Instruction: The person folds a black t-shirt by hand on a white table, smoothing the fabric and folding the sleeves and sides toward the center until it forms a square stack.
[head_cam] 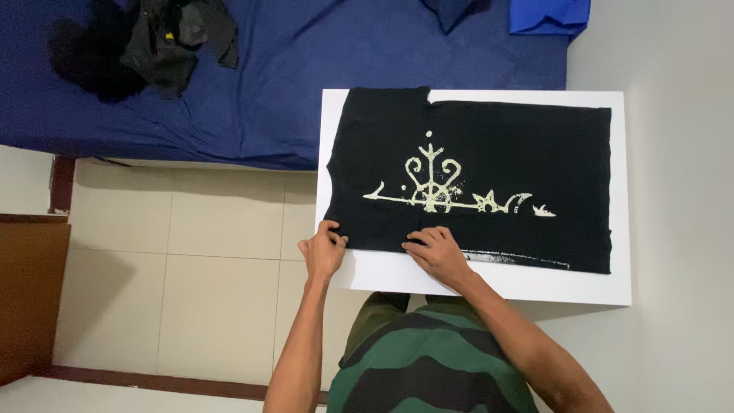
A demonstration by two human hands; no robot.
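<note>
A black garment (497, 153) with a pale printed design lies spread flat on a white table (535, 287). My left hand (323, 251) pinches the near left corner of the garment at the table's left edge. My right hand (436, 252) rests fingers-down on the garment's near edge, a little to the right of the left hand. The garment covers most of the tabletop; a white strip shows along the near side.
A bed with a dark blue sheet (290, 84) stands beyond the table, with a crumpled black cloth (164, 42) on it and a bright blue fabric (549, 15) at its far right. Tiled floor (199, 260) lies left; a brown wooden piece (30, 298) stands at far left.
</note>
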